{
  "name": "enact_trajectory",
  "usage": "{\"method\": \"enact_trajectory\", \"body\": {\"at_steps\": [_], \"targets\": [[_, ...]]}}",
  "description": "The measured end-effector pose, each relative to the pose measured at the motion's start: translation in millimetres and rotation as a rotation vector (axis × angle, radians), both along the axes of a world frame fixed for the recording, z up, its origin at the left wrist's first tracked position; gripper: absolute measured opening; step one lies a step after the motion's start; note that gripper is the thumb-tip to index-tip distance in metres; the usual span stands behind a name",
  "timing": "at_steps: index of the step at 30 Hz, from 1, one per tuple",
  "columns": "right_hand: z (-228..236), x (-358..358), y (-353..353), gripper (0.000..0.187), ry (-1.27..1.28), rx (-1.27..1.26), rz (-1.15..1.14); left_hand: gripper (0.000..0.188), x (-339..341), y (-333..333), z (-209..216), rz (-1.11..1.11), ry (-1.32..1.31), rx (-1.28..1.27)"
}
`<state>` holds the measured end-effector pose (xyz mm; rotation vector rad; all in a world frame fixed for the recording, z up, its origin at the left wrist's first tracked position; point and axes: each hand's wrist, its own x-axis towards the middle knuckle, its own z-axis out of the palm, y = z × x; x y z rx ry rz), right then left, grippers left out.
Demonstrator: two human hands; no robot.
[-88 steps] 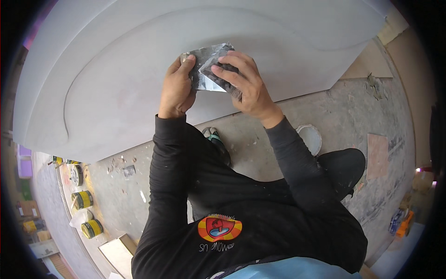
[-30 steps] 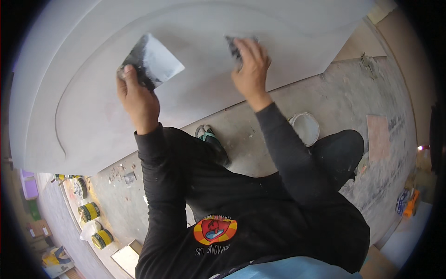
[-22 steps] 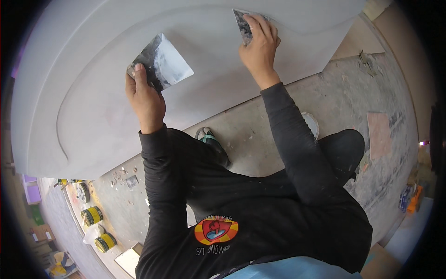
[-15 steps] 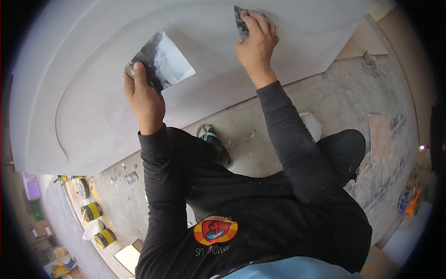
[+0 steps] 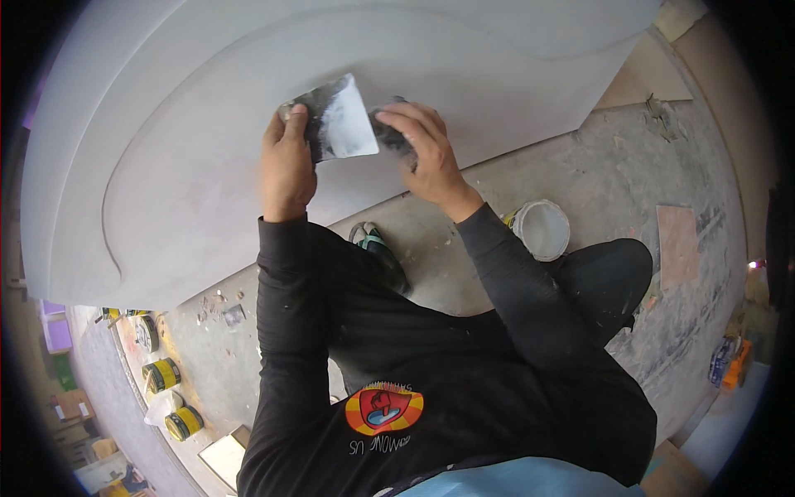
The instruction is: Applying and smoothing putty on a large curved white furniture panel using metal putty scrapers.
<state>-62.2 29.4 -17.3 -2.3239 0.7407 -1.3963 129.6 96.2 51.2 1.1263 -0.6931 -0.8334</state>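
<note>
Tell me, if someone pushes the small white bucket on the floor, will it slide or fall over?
The white bucket looks squat and wide, so it would probably slide, not tip. The gritty concrete floor may drag on it. Its fill level is unclear, so weight is uncertain.

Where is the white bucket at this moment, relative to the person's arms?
In the head view, the white bucket stands on the dusty floor right of centre, just right of the right forearm, below the grey panel and beside the person's bent knee.

Large pale grey panel (image 5: 207, 166) with curved relief lines fills the upper view. Concrete floor (image 5: 629, 166) is dusty and debris-strewn. White bucket (image 5: 542, 229) stands right; yellow-banded cans (image 5: 174, 398) lower left.
</note>
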Motion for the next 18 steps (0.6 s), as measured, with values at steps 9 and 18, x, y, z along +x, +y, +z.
{"method": "enact_trajectory", "body": {"at_steps": [9, 18], "targets": [[27, -13, -7, 0.057, -0.125, -0.165, -0.001, 0.026, 3, -4, 15, -0.041, 0.145, -0.063], [19, -8, -5, 0.051, -0.131, -0.224, 0.157, 0.023, -16, -6, 9, -0.114, 0.050, -0.064]]}}
